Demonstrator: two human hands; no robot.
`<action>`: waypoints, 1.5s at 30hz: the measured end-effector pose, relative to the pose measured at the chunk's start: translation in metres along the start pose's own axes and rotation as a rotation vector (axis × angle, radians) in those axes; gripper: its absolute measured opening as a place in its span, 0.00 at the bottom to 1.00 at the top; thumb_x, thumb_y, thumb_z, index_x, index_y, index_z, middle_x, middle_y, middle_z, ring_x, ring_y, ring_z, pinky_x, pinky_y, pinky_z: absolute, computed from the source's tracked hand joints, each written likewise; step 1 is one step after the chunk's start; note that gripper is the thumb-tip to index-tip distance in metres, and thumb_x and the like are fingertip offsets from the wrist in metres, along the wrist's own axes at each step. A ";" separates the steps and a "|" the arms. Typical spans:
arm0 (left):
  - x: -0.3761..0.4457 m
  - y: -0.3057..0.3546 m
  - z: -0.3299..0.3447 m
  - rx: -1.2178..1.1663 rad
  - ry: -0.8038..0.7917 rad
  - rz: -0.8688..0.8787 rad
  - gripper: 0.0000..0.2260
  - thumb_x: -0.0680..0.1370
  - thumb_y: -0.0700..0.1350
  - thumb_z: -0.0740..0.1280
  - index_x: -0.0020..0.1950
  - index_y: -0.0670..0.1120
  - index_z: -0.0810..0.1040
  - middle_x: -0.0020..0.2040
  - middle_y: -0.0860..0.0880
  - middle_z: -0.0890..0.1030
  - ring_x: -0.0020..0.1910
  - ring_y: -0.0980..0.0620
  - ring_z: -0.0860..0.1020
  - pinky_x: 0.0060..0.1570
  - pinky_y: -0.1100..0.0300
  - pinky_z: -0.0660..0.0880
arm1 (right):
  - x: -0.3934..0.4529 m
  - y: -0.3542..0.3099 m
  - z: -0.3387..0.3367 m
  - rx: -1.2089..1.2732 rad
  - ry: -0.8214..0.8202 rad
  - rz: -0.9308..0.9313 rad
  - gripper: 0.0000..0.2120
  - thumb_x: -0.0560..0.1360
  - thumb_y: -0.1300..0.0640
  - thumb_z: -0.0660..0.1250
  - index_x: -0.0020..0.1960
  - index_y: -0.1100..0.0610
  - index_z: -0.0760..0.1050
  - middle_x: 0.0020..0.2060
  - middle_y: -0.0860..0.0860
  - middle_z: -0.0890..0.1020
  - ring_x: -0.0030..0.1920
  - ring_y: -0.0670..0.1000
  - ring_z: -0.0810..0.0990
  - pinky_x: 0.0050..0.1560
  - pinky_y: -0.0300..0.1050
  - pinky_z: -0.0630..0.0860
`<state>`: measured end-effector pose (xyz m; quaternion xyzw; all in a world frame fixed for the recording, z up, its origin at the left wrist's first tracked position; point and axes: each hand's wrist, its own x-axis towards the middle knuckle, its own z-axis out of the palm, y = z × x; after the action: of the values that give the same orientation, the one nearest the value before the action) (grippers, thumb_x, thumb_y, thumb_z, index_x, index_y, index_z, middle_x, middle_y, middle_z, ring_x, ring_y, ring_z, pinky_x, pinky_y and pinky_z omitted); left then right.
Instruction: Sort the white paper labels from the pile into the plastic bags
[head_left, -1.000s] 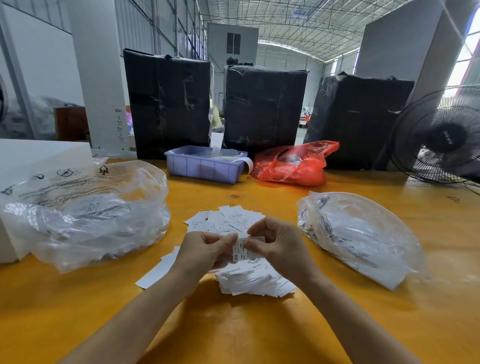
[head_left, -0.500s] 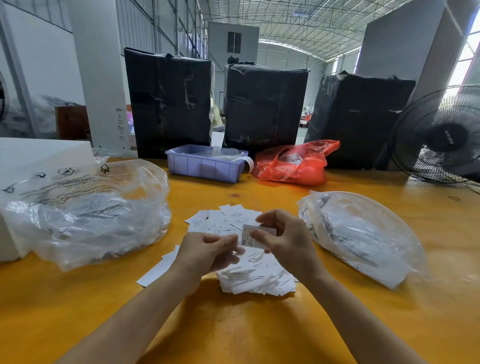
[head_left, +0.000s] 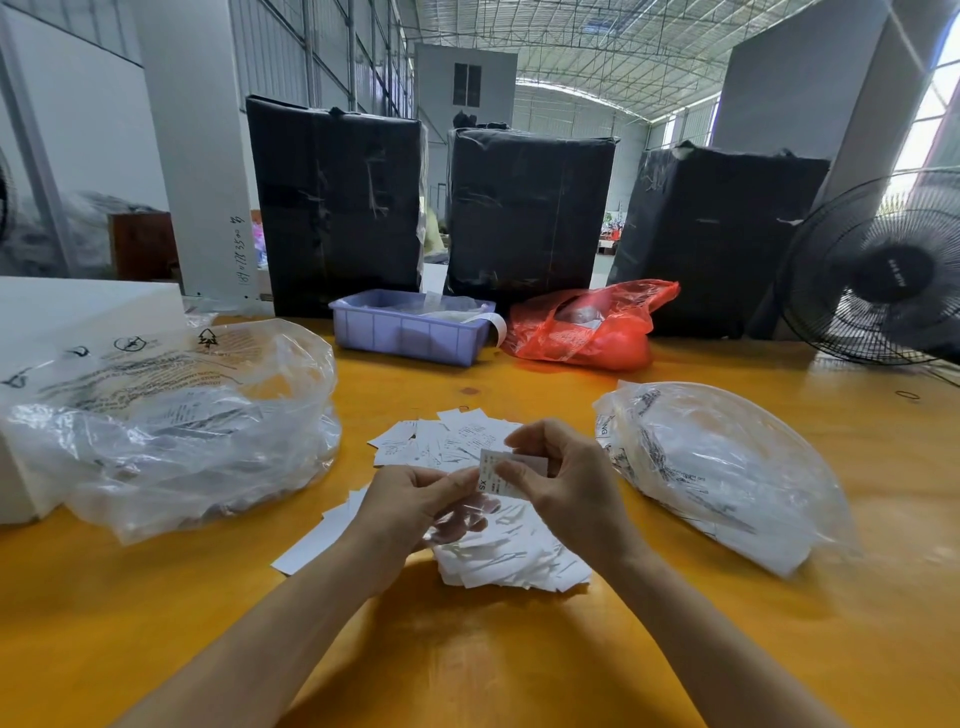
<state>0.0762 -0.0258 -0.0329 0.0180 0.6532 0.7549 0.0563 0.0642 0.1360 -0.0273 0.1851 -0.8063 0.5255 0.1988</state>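
Observation:
A pile of white paper labels (head_left: 511, 558) lies on the yellow table (head_left: 467, 665) in front of me, with more labels spread behind it (head_left: 441, 434). My right hand (head_left: 563, 486) pinches a small printed label (head_left: 493, 473) above the pile. My left hand (head_left: 410, 506) pinches the same label at its left edge. A large clear plastic bag (head_left: 171, 421) with labels inside sits to the left. A second clear plastic bag (head_left: 722, 467) with labels lies to the right.
A purple plastic tray (head_left: 410, 330) and a red plastic bag (head_left: 587, 330) sit at the back of the table. Three black wrapped bales (head_left: 524, 208) stand behind them. A black fan (head_left: 883, 275) stands at the right; a white box (head_left: 67, 312) at the left.
The right hand had lifted the label away from the left hand; now both hands are together again, pinching the label between them above the pile.

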 end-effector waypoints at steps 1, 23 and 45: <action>0.000 0.000 0.000 0.000 0.003 0.002 0.10 0.71 0.45 0.70 0.42 0.37 0.83 0.36 0.41 0.84 0.31 0.49 0.82 0.28 0.65 0.75 | 0.000 0.000 0.001 -0.010 -0.022 -0.007 0.09 0.69 0.63 0.74 0.47 0.56 0.77 0.38 0.46 0.81 0.39 0.42 0.80 0.42 0.38 0.79; 0.002 -0.002 0.002 0.045 0.163 0.067 0.07 0.73 0.45 0.71 0.40 0.42 0.82 0.33 0.48 0.84 0.32 0.54 0.83 0.28 0.65 0.76 | 0.001 0.002 0.002 0.079 -0.035 0.131 0.10 0.70 0.65 0.73 0.50 0.60 0.78 0.35 0.52 0.82 0.31 0.48 0.81 0.34 0.40 0.79; 0.001 -0.003 0.005 0.009 0.095 -0.026 0.07 0.70 0.45 0.73 0.42 0.42 0.83 0.40 0.43 0.85 0.33 0.52 0.82 0.30 0.63 0.78 | 0.002 -0.002 -0.001 0.489 0.010 0.458 0.07 0.70 0.65 0.73 0.47 0.62 0.79 0.32 0.54 0.82 0.32 0.48 0.81 0.34 0.36 0.75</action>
<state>0.0757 -0.0198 -0.0353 -0.0261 0.6587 0.7512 0.0348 0.0638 0.1361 -0.0239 0.0390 -0.6759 0.7354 0.0291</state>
